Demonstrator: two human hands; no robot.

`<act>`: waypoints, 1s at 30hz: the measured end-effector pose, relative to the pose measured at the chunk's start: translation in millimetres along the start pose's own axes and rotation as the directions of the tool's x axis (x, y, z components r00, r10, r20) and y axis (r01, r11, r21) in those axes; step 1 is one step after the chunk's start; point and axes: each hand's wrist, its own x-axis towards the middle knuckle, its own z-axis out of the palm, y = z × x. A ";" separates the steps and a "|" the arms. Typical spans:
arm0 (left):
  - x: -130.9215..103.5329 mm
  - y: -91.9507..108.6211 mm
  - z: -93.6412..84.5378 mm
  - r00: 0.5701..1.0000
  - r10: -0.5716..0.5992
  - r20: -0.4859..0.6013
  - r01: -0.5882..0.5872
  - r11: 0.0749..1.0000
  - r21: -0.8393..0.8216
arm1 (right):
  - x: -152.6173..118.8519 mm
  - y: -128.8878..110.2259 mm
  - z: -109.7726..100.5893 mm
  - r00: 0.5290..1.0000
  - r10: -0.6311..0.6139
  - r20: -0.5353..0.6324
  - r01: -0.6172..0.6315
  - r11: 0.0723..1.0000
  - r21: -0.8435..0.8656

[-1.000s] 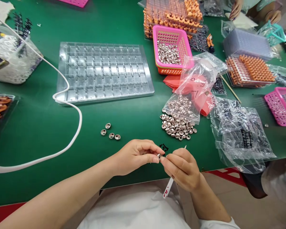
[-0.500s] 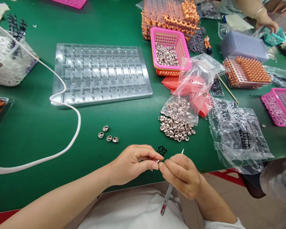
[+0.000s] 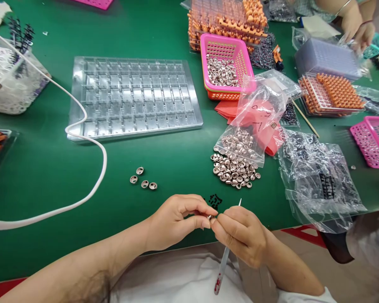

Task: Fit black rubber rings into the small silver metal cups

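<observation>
1. Green tabletop (image 3: 164, 158) fills most of my remote view. A clear compartmented tray (image 3: 135, 131) lies flat on the far side, with a pink basket (image 3: 225, 89) of small metal parts to its right.
2. I note a co-worker's hands (image 3: 361, 33) at the upper right, well apart from the pair under inspection.
3. Left hand (image 3: 180, 223): thumb and forefinger form a narrow pinch on a small metal cap (image 3: 209, 217). The cap sits between both hands, over the table near its close edge, mostly hidden by fingertips.
4. Right hand (image 3: 243, 237): fingers are curled around a slim pointed tool (image 3: 221, 269), point facing away from the body. Its thumb and forefinger meet at the cap; I cannot tell whether anything smaller is between them.
5. Loose black bits (image 3: 215, 200) lie just beyond the fingertips. A heap of caps (image 3: 235, 170) lies farther off, partly under a clear bag (image 3: 255, 141); 4 separate caps (image 3: 144, 184) lie to the left.
6. Handling, in my judgement: the cap is light, stiff and hard to crush, but smooth and curved, so liable to slip or spin.
7. I assess the rim as the best hold, with 2 opposed fingertips, leaving the hole uncovered.
</observation>
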 end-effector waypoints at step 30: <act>3.6 0.4 -1.5 0.995 -0.093 0.016 0.095 0.987 -0.129 | -12.9 1.0 6.8 0.999 0.019 -0.027 -0.021 0.997 -0.073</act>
